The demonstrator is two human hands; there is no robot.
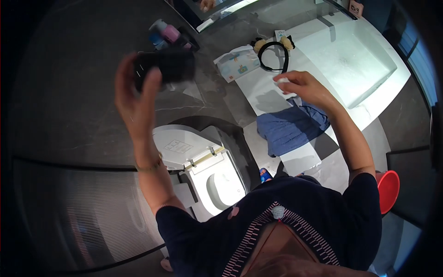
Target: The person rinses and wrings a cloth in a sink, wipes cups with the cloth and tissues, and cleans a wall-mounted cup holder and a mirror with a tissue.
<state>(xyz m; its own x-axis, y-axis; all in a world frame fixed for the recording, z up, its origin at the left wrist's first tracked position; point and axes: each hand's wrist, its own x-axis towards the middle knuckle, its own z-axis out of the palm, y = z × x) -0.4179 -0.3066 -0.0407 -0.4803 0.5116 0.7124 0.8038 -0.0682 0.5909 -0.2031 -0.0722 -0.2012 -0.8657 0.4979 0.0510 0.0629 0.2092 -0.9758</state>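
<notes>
My left hand [138, 94] is raised beside the grey wall, its thumb and fingers around a dark box-shaped object [177, 64]. Motion blurs that object, and I cannot tell its exact kind. Over the white counter, my right hand [307, 87] has its fingers bent together, with a small whitish bit at the fingertips that is too unclear to name. Below that hand lies a crumpled blue cloth [293, 129] on the counter's front edge. A black headband [287, 57] with yellowish puffs rests just beyond my right fingertips.
A white basin [350, 60] fills the counter's right side. A printed packet [240, 64] lies on its left end. Pink and blue bottles [170, 34] stand against the wall. The toilet [214, 177] has its lid raised at lower left. A red bucket [389, 191] is at right.
</notes>
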